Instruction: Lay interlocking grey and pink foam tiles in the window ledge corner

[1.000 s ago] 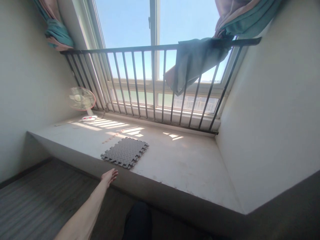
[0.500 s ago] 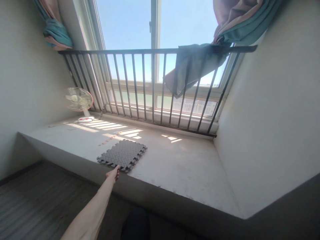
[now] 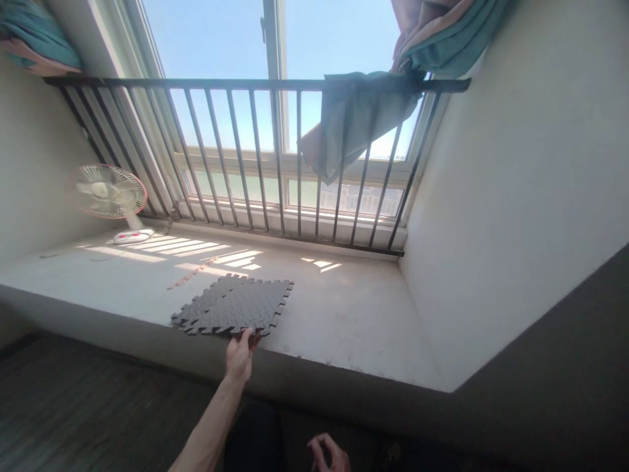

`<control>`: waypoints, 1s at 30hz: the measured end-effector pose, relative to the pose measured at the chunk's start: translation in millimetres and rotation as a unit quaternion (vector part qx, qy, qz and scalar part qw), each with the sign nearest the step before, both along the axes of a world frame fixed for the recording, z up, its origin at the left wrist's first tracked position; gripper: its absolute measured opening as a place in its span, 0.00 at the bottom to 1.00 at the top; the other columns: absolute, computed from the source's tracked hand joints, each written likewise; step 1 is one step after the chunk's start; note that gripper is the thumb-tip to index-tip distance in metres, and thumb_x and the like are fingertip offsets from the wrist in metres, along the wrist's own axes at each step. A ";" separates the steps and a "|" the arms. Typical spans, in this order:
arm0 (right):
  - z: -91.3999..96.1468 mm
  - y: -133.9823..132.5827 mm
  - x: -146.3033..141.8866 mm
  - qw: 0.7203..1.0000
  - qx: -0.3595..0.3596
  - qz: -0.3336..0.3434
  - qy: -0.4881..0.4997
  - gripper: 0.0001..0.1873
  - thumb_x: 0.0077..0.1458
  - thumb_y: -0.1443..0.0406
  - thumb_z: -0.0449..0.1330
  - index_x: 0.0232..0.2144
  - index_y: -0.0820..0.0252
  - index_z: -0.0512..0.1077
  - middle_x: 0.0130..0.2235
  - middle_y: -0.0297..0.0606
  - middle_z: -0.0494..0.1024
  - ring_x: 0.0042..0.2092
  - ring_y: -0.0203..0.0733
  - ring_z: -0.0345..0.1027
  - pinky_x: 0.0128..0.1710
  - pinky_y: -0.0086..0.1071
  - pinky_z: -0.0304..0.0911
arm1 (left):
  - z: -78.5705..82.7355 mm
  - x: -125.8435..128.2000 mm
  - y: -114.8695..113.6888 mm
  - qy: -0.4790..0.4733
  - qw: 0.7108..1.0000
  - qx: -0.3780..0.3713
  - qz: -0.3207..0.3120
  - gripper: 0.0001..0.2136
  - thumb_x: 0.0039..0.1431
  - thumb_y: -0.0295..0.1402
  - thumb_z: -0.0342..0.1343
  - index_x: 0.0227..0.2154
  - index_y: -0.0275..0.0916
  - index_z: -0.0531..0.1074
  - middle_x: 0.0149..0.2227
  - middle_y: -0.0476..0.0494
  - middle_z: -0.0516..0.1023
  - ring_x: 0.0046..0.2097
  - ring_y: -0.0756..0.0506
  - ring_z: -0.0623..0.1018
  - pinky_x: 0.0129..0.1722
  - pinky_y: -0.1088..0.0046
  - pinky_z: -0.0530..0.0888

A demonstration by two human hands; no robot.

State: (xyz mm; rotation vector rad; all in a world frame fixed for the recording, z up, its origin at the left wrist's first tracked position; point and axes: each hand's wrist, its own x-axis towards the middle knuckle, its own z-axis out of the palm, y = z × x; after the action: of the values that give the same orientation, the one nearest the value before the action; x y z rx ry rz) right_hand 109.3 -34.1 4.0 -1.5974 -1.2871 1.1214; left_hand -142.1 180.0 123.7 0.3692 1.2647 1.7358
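on the window sill [image 3: 344, 321], the left hand [image 3: 239, 357] pinches the foam puzzle mat [image 3: 230, 305] at its edge, fingers clamped; the right hand [image 3: 327, 453] is open, fingers apart; a weak pinch could let the mat slip.

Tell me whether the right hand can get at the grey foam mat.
Probably yes: the right hand sits below the ledge's front edge, and only that edge lies between it and the grey foam mat.
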 end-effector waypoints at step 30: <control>57.7 22.8 250.7 0.898 0.137 -0.369 0.199 0.44 0.61 0.36 0.58 0.65 0.62 0.67 0.50 0.51 0.83 0.36 0.45 0.80 0.29 0.34 0.73 | -39.4 223.2 -80.3 0.013 0.945 -0.067 -0.321 0.29 0.66 0.27 0.60 0.68 0.51 0.67 0.56 0.40 0.84 0.49 0.41 0.87 0.50 0.61 0.86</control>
State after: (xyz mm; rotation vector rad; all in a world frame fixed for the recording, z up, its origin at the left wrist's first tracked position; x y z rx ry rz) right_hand 360.0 -11.3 61.7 -1.3587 -0.4584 0.6853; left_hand 81.2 99.7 84.3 0.6440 1.1088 1.0880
